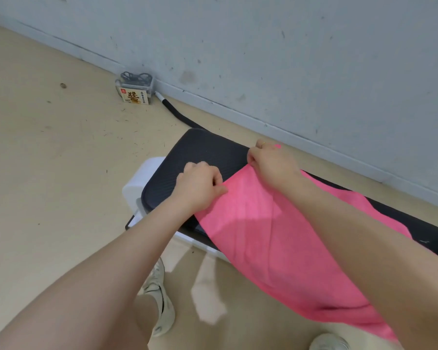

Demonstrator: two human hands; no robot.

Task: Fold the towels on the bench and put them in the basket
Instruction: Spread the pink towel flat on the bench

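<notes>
A pink towel (258, 223) lies along a black padded surface (202, 157), one end held up at the far left of the pad, the rest trailing back toward the person and down off the near edge, where its lower end hangs over the floor. Its long axis runs from the hands toward the lower right of the view, so the free end lies behind and below both hands, nearer the right arm, which crosses over the cloth.

The left hand (200, 188) pinches the near corner of the short edge between thumb and curled fingers. The right hand (271, 160) is curled on the far corner, close to the wall side. The two hands are apart, about the towel's width between them, and the edge between them looks stretched fairly taut.

Any fold lengthwise would likely bring this held edge back over the trailing part, or the trailing end up to meet it.

The towel is thin, soft terry with shallow creases and no stiffness. The pad is matte, finely ribbed, with rounded corners on a white frame (137, 183). The floor (48, 147) is pale and smooth, the wall grey and scuffed. No basket is in view
</notes>
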